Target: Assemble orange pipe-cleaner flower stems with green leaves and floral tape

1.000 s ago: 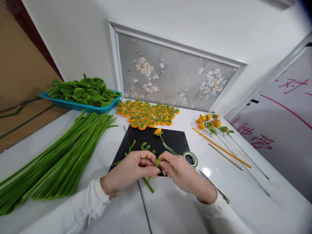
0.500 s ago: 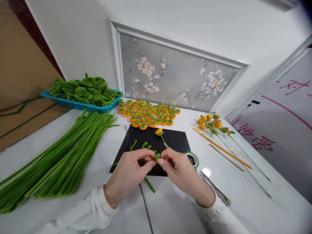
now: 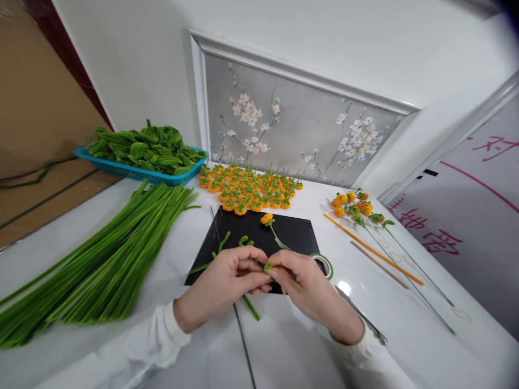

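My left hand (image 3: pixel 227 286) and my right hand (image 3: pixel 306 286) meet over the front edge of a black mat (image 3: pixel 259 243). Both pinch a short green pipe cleaner (image 3: pixel 267 267), whose curled tip shows between the fingertips and whose other end (image 3: pixel 251 308) sticks out below my left hand. On the mat lie an orange pom-pom flower on a green stem (image 3: pixel 267 220) and a few bent green pieces (image 3: pixel 243 241). A roll of green tape (image 3: pixel 324 263) sits just right of my right hand.
A big bundle of long green pipe cleaners (image 3: pixel 105 259) lies left. A blue tray of folded green leaves (image 3: pixel 141 154) stands behind it. Many orange flower heads (image 3: pixel 251 189) crowd the back. Finished stems (image 3: pixel 365 213), thin sticks (image 3: pixel 373 251) and scissors (image 3: pixel 360 316) lie right.
Both hands stayed together on the green piece, turning it slightly; the curled tip between the fingertips sits a little lower and further right. The view shifted slightly.
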The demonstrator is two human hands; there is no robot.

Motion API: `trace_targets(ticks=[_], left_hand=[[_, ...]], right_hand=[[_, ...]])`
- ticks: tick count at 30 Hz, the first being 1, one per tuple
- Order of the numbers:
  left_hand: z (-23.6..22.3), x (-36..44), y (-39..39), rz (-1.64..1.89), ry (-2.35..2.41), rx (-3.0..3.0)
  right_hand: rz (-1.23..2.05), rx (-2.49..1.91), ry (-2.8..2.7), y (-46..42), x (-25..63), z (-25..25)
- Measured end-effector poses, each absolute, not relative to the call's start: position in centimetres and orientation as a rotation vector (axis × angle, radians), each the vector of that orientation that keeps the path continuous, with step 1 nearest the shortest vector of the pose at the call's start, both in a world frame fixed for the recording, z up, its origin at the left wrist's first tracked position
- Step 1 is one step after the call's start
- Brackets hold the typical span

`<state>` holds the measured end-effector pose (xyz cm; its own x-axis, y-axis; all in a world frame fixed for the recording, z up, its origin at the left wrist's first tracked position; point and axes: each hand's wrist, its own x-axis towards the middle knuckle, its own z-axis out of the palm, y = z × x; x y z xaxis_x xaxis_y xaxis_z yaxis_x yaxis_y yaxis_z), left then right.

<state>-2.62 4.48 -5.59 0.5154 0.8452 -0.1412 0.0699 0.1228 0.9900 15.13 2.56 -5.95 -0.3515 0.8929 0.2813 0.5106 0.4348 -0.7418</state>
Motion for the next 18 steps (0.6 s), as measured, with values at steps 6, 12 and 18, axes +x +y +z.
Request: trace_targets(ticks=[6, 12, 18], left_hand=[[-5.52, -2.81, 4.48, 0.734, 0.903, 1.282], [-5.25, -3.09, 4.53, 0.712, 0.919, 1.136], [-5.17, -3.18, 4.84, 0.735, 0.897, 0.931]], right_hand=[[0.816, -1.265, -1.905, 2.36, 15.35, -5.92], [0.721, -1.2, -1.98, 2.31, 15.21, -5.92], [0.669, -1.185, -1.962, 2.3, 14.88, -6.42]])
